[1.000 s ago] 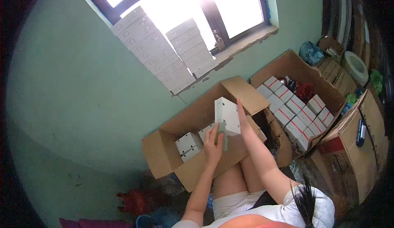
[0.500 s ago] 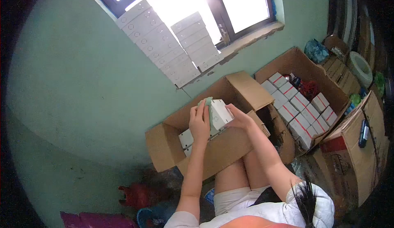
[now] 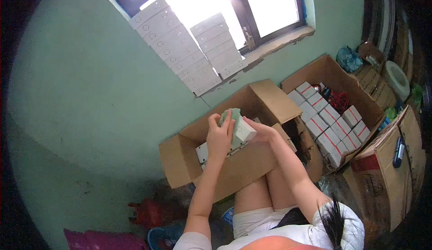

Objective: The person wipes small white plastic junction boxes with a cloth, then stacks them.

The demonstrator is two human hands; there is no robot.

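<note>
A white plastic box (image 3: 245, 132) with a round mark on its side is in my right hand (image 3: 263, 131), whose fingers and thumb close around its right end. My left hand (image 3: 218, 137) presses a pale green cloth (image 3: 231, 115) onto the box's left side, fingers bent over the cloth. Both hands are above an open cardboard carton (image 3: 243, 171). Inside that carton lie more white boxes (image 3: 202, 152), partly hidden by my left hand and the carton's front wall.
Stacked white boxes (image 3: 175, 47) stand against the window. At right, another carton (image 3: 310, 70) holds several white boxes with red stripes and red wire (image 3: 339, 100). A dark blue-handled tool (image 3: 398, 152) lies on folded cardboard (image 3: 382, 178). Red (image 3: 153, 213) and purple (image 3: 101, 240) items are lower left.
The white box has turned and tilted in my right hand. My left hand has shifted the cloth over more of the box's upper side. The view has moved slightly.
</note>
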